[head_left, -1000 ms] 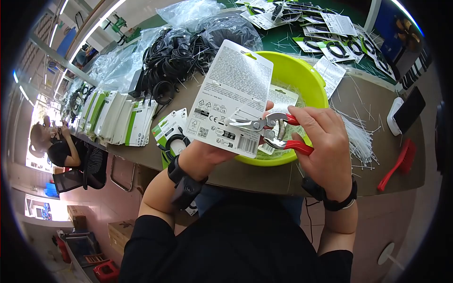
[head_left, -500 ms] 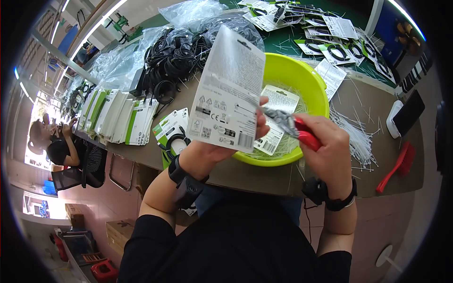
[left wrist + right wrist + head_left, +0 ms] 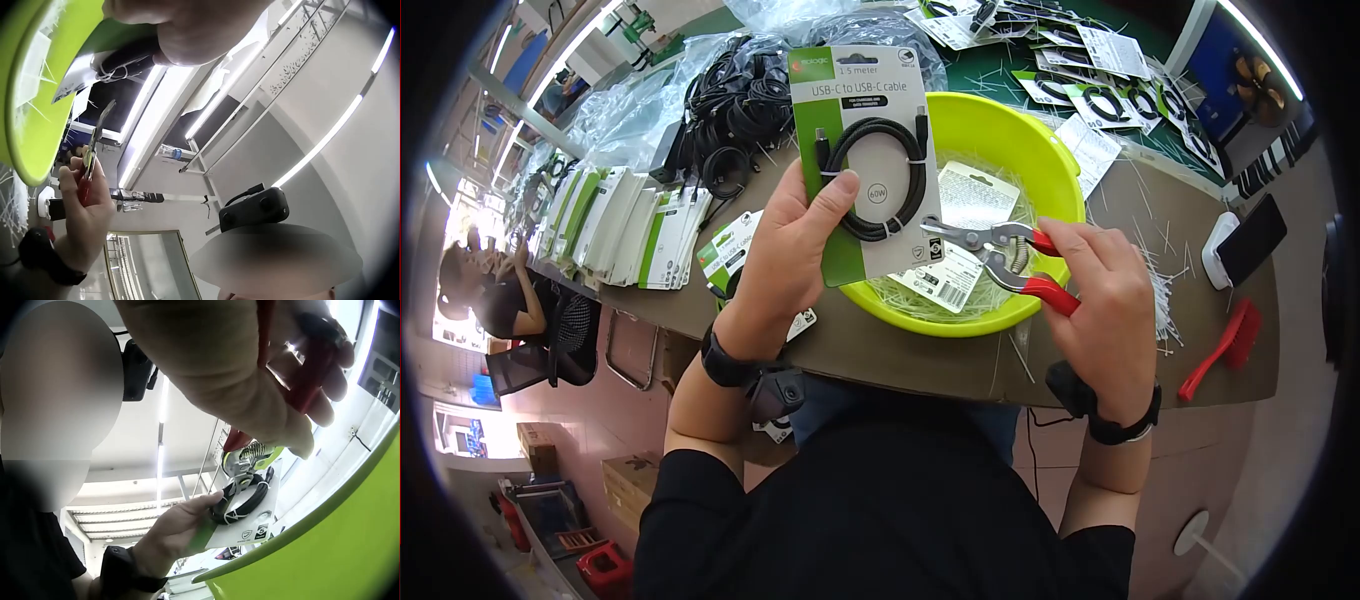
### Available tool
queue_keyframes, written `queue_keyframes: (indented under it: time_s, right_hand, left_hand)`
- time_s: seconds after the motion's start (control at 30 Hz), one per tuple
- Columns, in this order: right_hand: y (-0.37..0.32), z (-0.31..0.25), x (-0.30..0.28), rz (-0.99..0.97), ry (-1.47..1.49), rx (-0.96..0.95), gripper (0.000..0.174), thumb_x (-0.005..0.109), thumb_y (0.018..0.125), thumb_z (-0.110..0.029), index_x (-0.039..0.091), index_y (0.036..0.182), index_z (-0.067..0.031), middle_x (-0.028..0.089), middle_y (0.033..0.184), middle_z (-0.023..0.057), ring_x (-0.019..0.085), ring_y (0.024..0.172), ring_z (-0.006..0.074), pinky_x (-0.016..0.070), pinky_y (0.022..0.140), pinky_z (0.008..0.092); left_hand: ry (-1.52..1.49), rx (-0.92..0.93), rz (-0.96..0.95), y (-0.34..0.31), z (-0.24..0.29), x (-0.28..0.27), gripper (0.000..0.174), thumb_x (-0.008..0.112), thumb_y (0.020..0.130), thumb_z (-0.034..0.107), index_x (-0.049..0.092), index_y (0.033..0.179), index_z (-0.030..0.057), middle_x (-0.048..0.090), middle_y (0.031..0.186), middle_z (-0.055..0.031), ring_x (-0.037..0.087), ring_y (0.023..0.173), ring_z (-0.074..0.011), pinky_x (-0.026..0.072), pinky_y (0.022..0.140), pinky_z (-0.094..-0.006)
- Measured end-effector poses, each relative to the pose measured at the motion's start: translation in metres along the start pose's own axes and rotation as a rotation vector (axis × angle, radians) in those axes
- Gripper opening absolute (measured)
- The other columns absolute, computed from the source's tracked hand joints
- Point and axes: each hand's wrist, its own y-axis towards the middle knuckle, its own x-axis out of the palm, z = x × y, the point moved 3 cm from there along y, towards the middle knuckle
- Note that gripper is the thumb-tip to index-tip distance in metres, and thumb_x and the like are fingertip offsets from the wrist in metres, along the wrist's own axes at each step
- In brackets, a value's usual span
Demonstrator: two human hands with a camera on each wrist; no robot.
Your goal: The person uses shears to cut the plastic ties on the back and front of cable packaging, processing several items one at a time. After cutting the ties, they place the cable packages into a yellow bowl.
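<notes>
My left hand point(image 3: 780, 265) grips a retail card point(image 3: 862, 88) upright over the left part of the bowl, thumb across its front. The card's printed front faces me and reads USB-C to USB-C cable. A coiled black cable point(image 3: 916, 185) is bound to it with white ties. In my right hand point(image 3: 1112, 305) are red-handled cutters point(image 3: 1004, 243), their handles spread and the spring showing. The blade tips overlap the card's lower right edge in the head view. The right wrist view shows the cutters point(image 3: 240, 469) in front of the coil point(image 3: 250, 503).
A lime-green bowl point(image 3: 1068, 165) holds cut white tie ends and another card point(image 3: 975, 200). Left of it stand a row of cards point(image 3: 615, 225) and a pile of black cables point(image 3: 735, 110). Packed cards point(image 3: 1100, 105) lie at back right. A red brush point(image 3: 1225, 350) and phone point(image 3: 1255, 240) lie right.
The left hand has turned the card from its printed back to its cable side and raised it slightly. The cutters came away from the card's back, closed up, and now stand spread at its lower edge.
</notes>
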Motion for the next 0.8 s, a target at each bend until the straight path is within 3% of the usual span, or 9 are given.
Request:
queue_keyframes:
  time_s: [0.27,0.4,0.5,0.53,0.7,0.8]
  right_hand:
    - [0.005,-0.014,0.002,0.042,-0.160,-0.103,0.045,0.072,0.065,-0.008,0.061,0.109,-0.0049,0.061,0.093,0.0123,0.056,0.082,0.0282,0.0450,0.074,0.0373]
    - [0.002,-0.013,0.011,-0.051,-0.221,-0.090,0.043,0.070,0.067,-0.005,0.061,0.109,-0.0044,0.062,0.088,0.0118,0.058,0.077,0.0280,0.0469,0.071,0.0360]
    - [0.006,0.000,0.016,0.025,0.380,-0.006,0.041,0.069,0.066,-0.001,0.061,0.106,-0.0036,0.062,0.086,0.0119,0.060,0.075,0.0285,0.0491,0.069,0.0336]
    - [0.008,-0.002,0.019,0.022,0.378,-0.007,0.041,0.069,0.066,-0.001,0.061,0.106,-0.0036,0.062,0.086,0.0119,0.060,0.075,0.0285,0.0491,0.069,0.0336]
    - [0.020,-0.030,0.037,0.206,0.469,-0.008,0.041,0.068,0.064,0.003,0.062,0.104,-0.0022,0.064,0.090,0.0133,0.063,0.077,0.0269,0.0505,0.071,0.0316]
    - [0.021,-0.034,0.044,0.236,0.441,-0.025,0.041,0.068,0.064,0.004,0.062,0.104,-0.0015,0.065,0.093,0.0138,0.064,0.080,0.0245,0.0507,0.073,0.0305]
  left_hand:
    - [0.263,0.133,0.093,-0.007,0.002,0.010,0.032,0.048,0.096,0.014,0.042,0.123,-0.0008,0.056,0.111,-0.0078,0.055,0.098,-0.0107,0.0474,0.084,-0.0253]
    - [0.223,0.117,0.137,-0.004,-0.003,0.006,0.031,0.049,0.096,0.015,0.042,0.123,0.0003,0.056,0.110,-0.0076,0.056,0.097,-0.0118,0.0482,0.082,-0.0255]
    - [-0.045,0.031,0.086,0.000,-0.004,0.014,0.031,0.049,0.096,0.015,0.042,0.123,0.0012,0.056,0.110,-0.0078,0.057,0.097,-0.0129,0.0487,0.082,-0.0263]
    - [-0.176,-0.017,0.067,-0.001,-0.006,0.016,0.030,0.049,0.096,0.015,0.043,0.123,0.0016,0.056,0.111,-0.0079,0.057,0.096,-0.0135,0.0489,0.082,-0.0267]
    - [-0.122,-0.107,0.125,-0.011,-0.022,0.027,0.030,0.047,0.096,0.015,0.043,0.123,0.0024,0.057,0.111,-0.0084,0.059,0.097,-0.0159,0.0500,0.083,-0.0285]
    - [-0.089,0.035,0.106,-0.014,-0.009,0.027,0.029,0.046,0.097,0.015,0.043,0.123,0.0021,0.058,0.109,-0.0086,0.059,0.097,-0.0164,0.0501,0.085,-0.0291]
